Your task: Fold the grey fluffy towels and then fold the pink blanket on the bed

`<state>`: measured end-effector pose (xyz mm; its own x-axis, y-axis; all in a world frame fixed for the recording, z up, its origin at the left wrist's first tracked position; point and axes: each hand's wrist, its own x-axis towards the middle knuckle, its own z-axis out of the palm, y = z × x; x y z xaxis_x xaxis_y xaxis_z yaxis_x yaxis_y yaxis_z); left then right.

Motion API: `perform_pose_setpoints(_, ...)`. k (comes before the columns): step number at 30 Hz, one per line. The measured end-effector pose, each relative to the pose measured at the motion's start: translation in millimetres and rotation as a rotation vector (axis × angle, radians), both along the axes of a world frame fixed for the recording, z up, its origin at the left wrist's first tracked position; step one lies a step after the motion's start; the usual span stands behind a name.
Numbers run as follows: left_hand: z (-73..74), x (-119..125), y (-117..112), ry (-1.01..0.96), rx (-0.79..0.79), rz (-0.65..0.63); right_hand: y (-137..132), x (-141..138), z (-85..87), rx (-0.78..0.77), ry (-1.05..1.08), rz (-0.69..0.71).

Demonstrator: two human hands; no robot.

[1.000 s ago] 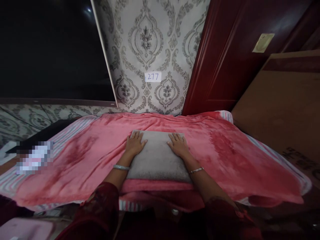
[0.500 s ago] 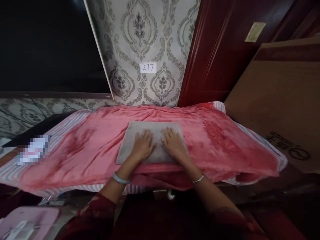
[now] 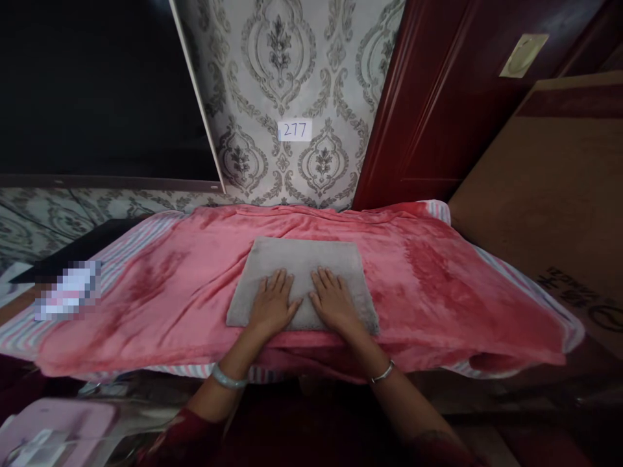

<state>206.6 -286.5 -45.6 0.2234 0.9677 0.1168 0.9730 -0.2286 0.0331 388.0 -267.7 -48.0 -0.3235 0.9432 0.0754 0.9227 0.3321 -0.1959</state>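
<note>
A grey cloth (image 3: 306, 256), roughly rectangular like a towel, lies flat on a pink blanket (image 3: 185, 285). My left hand (image 3: 272, 301) rests palm down on the cloth's left half, its fingers stretched and a little apart. On the right half, my right hand (image 3: 335, 299) lies flat too, fingers spread and pointing away from me. Neither hand grips anything. The cloth's near edge is partly covered by my wrists.
The blanket has striped edges and drapes over a table. A large cardboard box (image 3: 545, 194) stands at the right, and a dark screen (image 3: 102, 91) at the left. Patterned wallpaper with a paper label (image 3: 294, 130) is behind. A pink object (image 3: 63, 421) sits low left.
Both hands have slid back toward me over the grey cloth, baring more of its far part. They stay flat. The view has shifted slightly.
</note>
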Motion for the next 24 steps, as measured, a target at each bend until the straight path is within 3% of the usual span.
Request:
perform_pose_setpoints(7, 0.3, -65, -19, -0.001, -0.002, 0.194, 0, 4, -0.6, -0.035, 0.028, 0.019)
perform_pose_setpoints(11, 21.4, -79, -10, 0.022, 0.019, 0.281, 29, 21, 16.4, -0.074, 0.123, 0.065)
perform_pose_setpoints(13, 39.1, -65, 10, 0.031, 0.097, 0.247, 53, 28, 30.0, 0.023, 0.175, 0.014)
perform_pose_setpoints(17, 61.9, -7, 69, -0.042, 0.083, -0.007, 87, 26, 42.3, 0.177, 0.126, -0.194)
perform_pose_setpoints(20, 50.8, 33, 105, -0.072, 0.002, -0.147, 88, 19, 27.6, 0.157, 0.021, -0.198)
perform_pose_setpoints(24, 15.9, 52, 118, -0.054, -0.011, -0.205, 81, 18, 2.8, 0.116, -0.028, -0.142)
